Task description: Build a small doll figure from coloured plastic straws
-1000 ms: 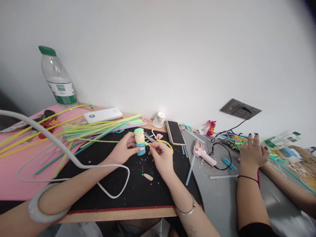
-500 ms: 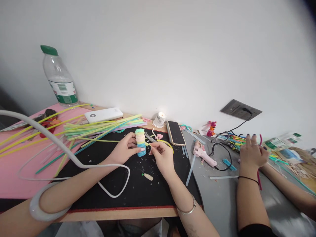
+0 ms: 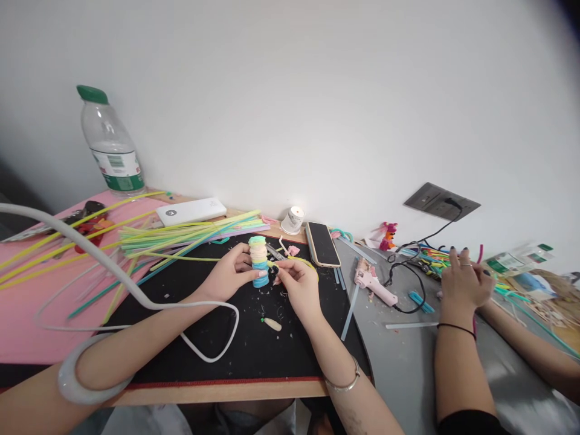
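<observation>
Upright above the black mat [image 3: 203,356] stands a striped roll of coiled pipe cleaners [image 3: 258,249], green, yellow, peach and blue from top to bottom. My left hand [image 3: 228,273] grips it from the left, thumb across the blue coils. On its right side my right hand [image 3: 299,286] pinches a yellow pipe cleaner [image 3: 271,264] close to the roll; a small dark spot shows by the fingertips. Pliers, partly hidden, lie behind the roll. Nearer me on the mat rests a small cream piece with a green tip [image 3: 272,324].
Bundled pipe cleaners [image 3: 181,238] lie left, beside a white power bank [image 3: 193,211] and a bottle [image 3: 111,151]. A white cable [image 3: 136,290] crosses my left forearm. Rightward are a phone [image 3: 323,244], a pink glue gun [image 3: 375,283] and another person's hand [image 3: 466,281].
My hands and the roll stay almost in place, the roll turned very slightly. The other person's pink pipe cleaner has shifted a little. The view has drifted slightly.
</observation>
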A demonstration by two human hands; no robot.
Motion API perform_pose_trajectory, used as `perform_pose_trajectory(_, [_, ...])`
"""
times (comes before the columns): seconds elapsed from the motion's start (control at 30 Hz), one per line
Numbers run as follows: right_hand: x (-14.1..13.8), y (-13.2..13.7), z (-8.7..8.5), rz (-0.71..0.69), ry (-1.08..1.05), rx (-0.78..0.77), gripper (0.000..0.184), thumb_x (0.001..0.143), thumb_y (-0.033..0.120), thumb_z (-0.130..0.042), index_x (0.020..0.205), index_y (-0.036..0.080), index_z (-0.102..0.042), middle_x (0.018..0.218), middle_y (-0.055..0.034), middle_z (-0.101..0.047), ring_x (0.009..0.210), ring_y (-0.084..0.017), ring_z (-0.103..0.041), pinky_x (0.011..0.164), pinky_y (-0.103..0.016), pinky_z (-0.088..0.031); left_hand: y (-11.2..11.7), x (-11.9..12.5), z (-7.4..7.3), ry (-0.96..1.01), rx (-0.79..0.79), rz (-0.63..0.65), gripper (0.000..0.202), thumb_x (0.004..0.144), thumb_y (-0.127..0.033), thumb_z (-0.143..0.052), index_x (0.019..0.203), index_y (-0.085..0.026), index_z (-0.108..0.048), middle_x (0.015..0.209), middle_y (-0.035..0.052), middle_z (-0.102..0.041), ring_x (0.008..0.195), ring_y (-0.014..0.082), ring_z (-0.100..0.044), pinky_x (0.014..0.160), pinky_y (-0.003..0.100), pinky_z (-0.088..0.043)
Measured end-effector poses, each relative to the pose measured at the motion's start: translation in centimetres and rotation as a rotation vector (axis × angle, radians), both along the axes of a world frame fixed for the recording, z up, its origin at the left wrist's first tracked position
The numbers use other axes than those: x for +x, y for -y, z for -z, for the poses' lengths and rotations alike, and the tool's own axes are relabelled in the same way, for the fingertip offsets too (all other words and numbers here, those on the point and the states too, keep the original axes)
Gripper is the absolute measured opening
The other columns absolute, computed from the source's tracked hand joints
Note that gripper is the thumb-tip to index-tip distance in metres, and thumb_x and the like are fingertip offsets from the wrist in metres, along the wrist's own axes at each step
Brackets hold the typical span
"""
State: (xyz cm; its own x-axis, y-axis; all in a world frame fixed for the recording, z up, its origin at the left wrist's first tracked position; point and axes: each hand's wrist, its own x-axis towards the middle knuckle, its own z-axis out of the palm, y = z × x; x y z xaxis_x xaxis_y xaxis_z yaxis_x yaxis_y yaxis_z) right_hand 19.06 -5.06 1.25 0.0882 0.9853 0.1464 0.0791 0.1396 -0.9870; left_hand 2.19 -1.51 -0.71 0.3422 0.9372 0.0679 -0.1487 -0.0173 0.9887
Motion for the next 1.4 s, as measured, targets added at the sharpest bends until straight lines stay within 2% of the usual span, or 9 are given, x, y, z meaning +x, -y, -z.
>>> perform_pose_trajectory(0.27, [0.11, -0.07, -0.22, -0.038, -0.071, -0.011, 0.024, 0.066, 0.015, -0.066, 0.09, 0.017, -0.068, 0.073, -0.0002, -0.068, 0.058, -0.011, -0.06, 0.061, -0.025, -0.052, -0.03, 0.06, -0.3, 0.024, -0.043, -0.018, 0.041, 0.066, -0.029, -0.077, 0.097, -0.018, -0.052, 0.088, 0.0046, -0.071, 0.082, 0.0217, -0.068, 0.076, 0.036, -0.052])
perform_pose_trajectory(0.47, [0.17, 0.03, -0.31, -0.013, -0.049, -0.026, 0.02, 0.067, 0.018, -0.067, 0.087, 0.016, -0.069, 0.072, -0.0012, -0.067, 0.059, -0.012, -0.058, 0.058, -0.024, -0.049, 0.07, 0.07, -0.24, 0.011, -0.043, -0.008, 0.041, 0.066, -0.029, -0.077, 0.097, -0.018, -0.051, 0.088, 0.0044, -0.07, 0.082, 0.021, -0.067, 0.077, 0.035, -0.052])
perform_pose_trajectory(0.77, [0.32, -0.29, 0.55, -0.032, -0.026, -0.041, 0.019, 0.069, 0.024, -0.068, 0.086, 0.016, -0.069, 0.072, -0.0017, -0.065, 0.055, -0.01, -0.053, 0.053, -0.024, -0.045, 0.16, 0.14, -0.67, 0.012, -0.046, 0.009, 0.042, 0.065, -0.028, -0.076, 0.097, -0.017, -0.05, 0.087, 0.0039, -0.069, 0.082, 0.0208, -0.067, 0.081, 0.038, -0.051])
perform_pose_trajectory(1.0, [0.3, -0.12, 0.41, -0.01, 0.027, -0.045, 0.016, 0.073, 0.028, -0.066, 0.081, 0.015, -0.067, 0.064, -0.0002, -0.061, 0.048, -0.009, -0.047, 0.047, -0.023, -0.039, 0.05, 0.03, -0.21, -0.017, 0.007, 0.019, 0.042, 0.067, -0.026, -0.074, 0.099, -0.017, -0.05, 0.089, 0.0044, -0.068, 0.08, 0.0193, -0.066, 0.078, 0.036, -0.051])
perform_pose_trajectory(1.23, [0.29, -0.09, 0.37, -0.033, 0.006, -0.049, 0.018, 0.074, 0.031, -0.066, 0.078, 0.014, -0.065, 0.062, 0.0008, -0.059, 0.047, -0.008, -0.045, 0.045, -0.021, -0.037, 0.16, -0.02, -0.47, -0.067, 0.024, 0.003, 0.043, 0.065, -0.026, -0.075, 0.099, -0.017, -0.051, 0.087, 0.0034, -0.066, 0.08, 0.0197, -0.065, 0.077, 0.036, -0.051])
perform_pose_trajectory(1.4, [0.28, 0.04, 0.2, -0.051, 0.006, -0.057, 0.018, 0.074, 0.032, -0.066, 0.078, 0.015, -0.064, 0.061, 0.0018, -0.058, 0.046, -0.008, -0.045, 0.045, -0.021, -0.037, 0.24, -0.02, -0.54, -0.08, 0.057, -0.006, 0.036, 0.067, -0.027, -0.073, 0.093, -0.017, -0.051, 0.087, 0.0031, -0.064, 0.079, 0.0184, -0.064, 0.077, 0.035, -0.051])
